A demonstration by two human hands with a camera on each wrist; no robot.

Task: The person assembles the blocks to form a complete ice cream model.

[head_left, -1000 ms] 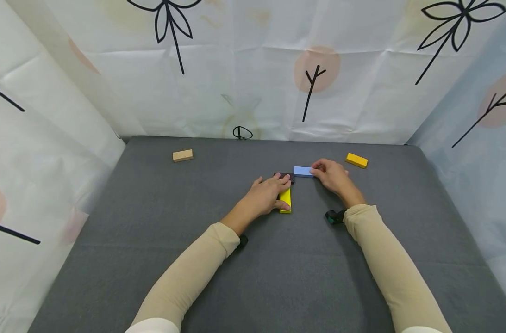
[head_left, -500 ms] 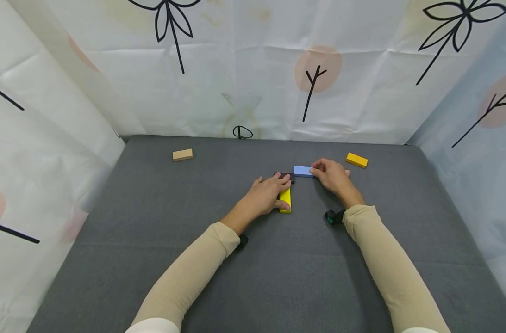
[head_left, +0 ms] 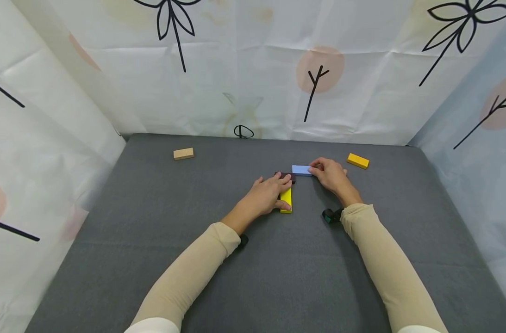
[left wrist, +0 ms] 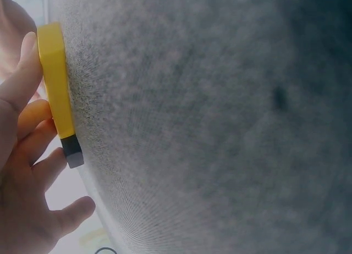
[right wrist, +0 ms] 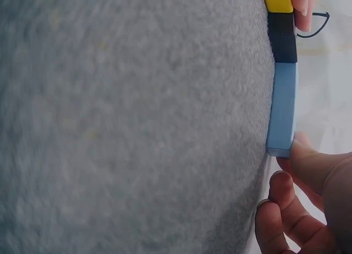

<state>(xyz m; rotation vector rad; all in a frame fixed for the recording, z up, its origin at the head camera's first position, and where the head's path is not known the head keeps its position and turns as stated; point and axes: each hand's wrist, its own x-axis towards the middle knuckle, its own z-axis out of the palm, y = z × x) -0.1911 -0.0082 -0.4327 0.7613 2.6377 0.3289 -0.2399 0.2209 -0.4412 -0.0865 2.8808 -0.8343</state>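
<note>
In the head view my left hand [head_left: 266,196] lies over a yellow block [head_left: 285,202] and a dark block [head_left: 293,177] at its far end, fingers spread. Its thumb and fingertips press on the blocks from above in the left wrist view. My right hand [head_left: 331,177] pinches the right end of a light blue block [head_left: 301,170] between thumb and fingers. Seen from the right wrist, the blue block [right wrist: 282,108] lies end-on beside the black block [right wrist: 282,37], with the yellow block [right wrist: 278,0] beyond. The left hand hides part of the dark block.
Toward the back left of the grey table [head_left: 219,277] lies a tan wooden block [head_left: 184,154]. An orange-yellow block [head_left: 358,161] lies behind and to the right of my right hand. Patterned white cloth [head_left: 261,83] hangs around the table's back and sides.
The blue block has slid slightly left toward the dark block, together with my right hand. My left hand has stayed in place on the yellow and dark blocks.
</note>
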